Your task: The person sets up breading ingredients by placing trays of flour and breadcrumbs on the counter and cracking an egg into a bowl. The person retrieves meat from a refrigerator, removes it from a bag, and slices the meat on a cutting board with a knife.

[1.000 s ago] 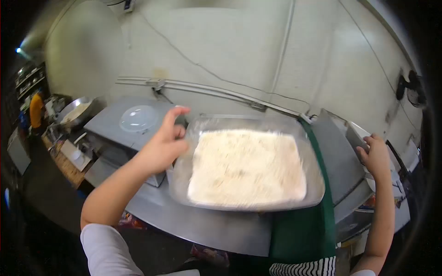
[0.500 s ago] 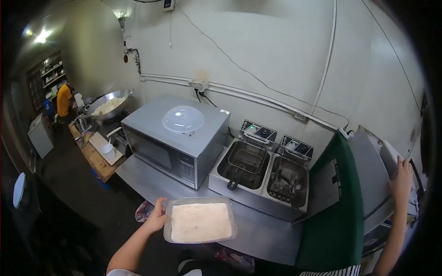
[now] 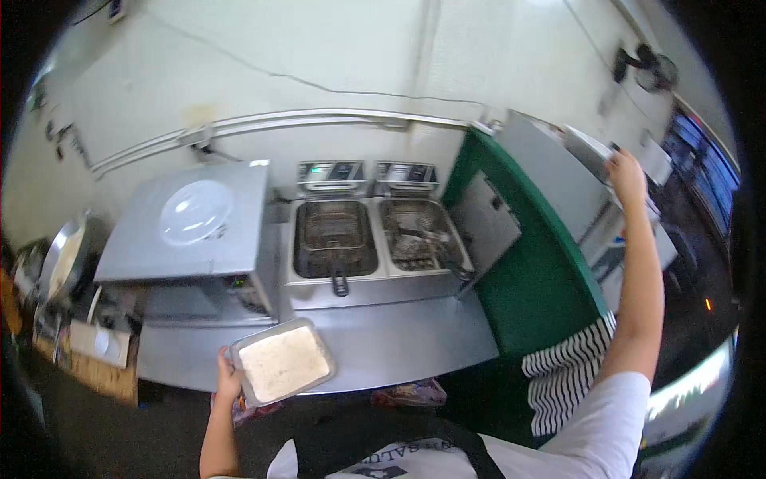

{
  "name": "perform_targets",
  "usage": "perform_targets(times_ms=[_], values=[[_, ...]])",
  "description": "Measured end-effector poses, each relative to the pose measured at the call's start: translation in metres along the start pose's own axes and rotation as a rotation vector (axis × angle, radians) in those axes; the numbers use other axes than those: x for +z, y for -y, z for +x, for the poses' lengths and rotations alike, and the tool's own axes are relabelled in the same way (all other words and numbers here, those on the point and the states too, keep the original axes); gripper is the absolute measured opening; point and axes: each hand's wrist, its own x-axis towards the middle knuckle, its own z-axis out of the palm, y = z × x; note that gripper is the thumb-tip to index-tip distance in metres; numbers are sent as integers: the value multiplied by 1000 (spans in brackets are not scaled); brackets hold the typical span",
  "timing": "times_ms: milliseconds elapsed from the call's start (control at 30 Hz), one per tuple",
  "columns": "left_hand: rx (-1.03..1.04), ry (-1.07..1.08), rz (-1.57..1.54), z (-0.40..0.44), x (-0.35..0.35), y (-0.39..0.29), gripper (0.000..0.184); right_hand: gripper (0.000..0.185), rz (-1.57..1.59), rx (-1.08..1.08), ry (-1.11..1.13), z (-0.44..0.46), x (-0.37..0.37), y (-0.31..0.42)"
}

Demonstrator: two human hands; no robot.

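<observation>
My left hand (image 3: 229,378) grips the left edge of a clear plastic container (image 3: 329,374), its fingers closed on the rim. Pale, flour-like contents (image 3: 283,363) fill the container, which is held tilted near the front edge of the steel counter. My right hand (image 3: 628,180) is stretched far to the right, past the green partition (image 3: 531,255). Its fingers are bent at the end of a white box-like object (image 3: 588,152) on top of a grey cabinet (image 3: 550,172). What those fingers hold is too small and blurred to make out.
A double deep fryer (image 3: 339,291) with wire baskets stands on the steel counter (image 3: 415,327). Left of it is a microwave (image 3: 144,247) with a clear lid (image 3: 197,212) on top. A large metal bowl (image 3: 54,255) sits far left. A striped cloth (image 3: 562,375) hangs at the partition.
The view has swung right. The container in my left hand has turned and tilted, and sits further left in the view. My right hand stays at the white object above the cabinet.
</observation>
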Motion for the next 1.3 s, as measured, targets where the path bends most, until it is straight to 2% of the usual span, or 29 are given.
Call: perform_targets(times_ms=[67, 167, 267, 333, 367, 433, 467, 533, 633, 700, 733, 800, 833, 900, 1000, 1067, 1133, 1167, 1200, 1267, 1300], values=[[47, -62, 270, 12, 3, 17, 73, 17, 82, 26, -5, -5, -6, 3], [-70, -115, 165, 24, 20, 23, 70, 22, 152, 17, 29, -4, -9, 2], [-113, -154, 223, 28, 33, 16, 57, 24, 10, -74, 57, 1, -9, 1], [-233, -227, 326, 38, 34, 38, 43, 24, -156, -172, 89, 1, -12, 8], [-92, -342, 446, 37, 42, 33, 41, 21, -128, -272, -18, 0, -4, 0], [190, -589, 674, 29, 52, 8, 36, 20, -154, -346, -40, 2, 3, -7], [242, -592, 572, 25, 61, -12, 35, 20, -164, -386, -52, 3, 6, -8], [340, -598, 372, 20, 99, -107, 33, 18, -86, -391, -79, 6, 5, -10], [624, -450, 345, 32, 150, -206, 27, 19, -63, -361, -46, 14, -4, -7], [664, -292, 240, 39, 195, -275, 22, 22, -49, -353, -21, 19, -8, -10], [804, -234, 268, 41, 217, -312, 20, 22, -41, -367, -27, 20, -10, -10], [827, -30, 166, 44, 262, -374, 21, 21, -18, -400, -42, 22, -11, -10], [989, 30, 200, 54, 283, -395, 20, 21, -12, -435, -72, 21, -8, -10], [1116, 199, 186, 59, 322, -451, 19, 20, 0, -506, -137, 21, -1, -8], [931, 558, -58, 72, 382, -518, 21, 20, 11, -560, -188, 15, -1, -3], [499, 832, -298, 93, 431, -548, 32, 20, 95, -564, -170, 6, -7, 0], [209, 907, -474, 94, 468, -586, 55, 20, 96, -581, -189, -2, -6, 1], [101, 985, -595, 94, 483, -600, 74, 20, 85, -603, -228, -6, -6, 3], [-32, 1001, -698, 92, 497, -616, 83, 20, 80, -627, -265, -9, -7, 4], [-220, 968, -793, 83, 515, -647, 79, 21, 98, -627, -262, -12, -11, 3], [-113, 998, -805, 82, 524, -655, 75, 21, 111, -631, -259, -12, -13, 4]])
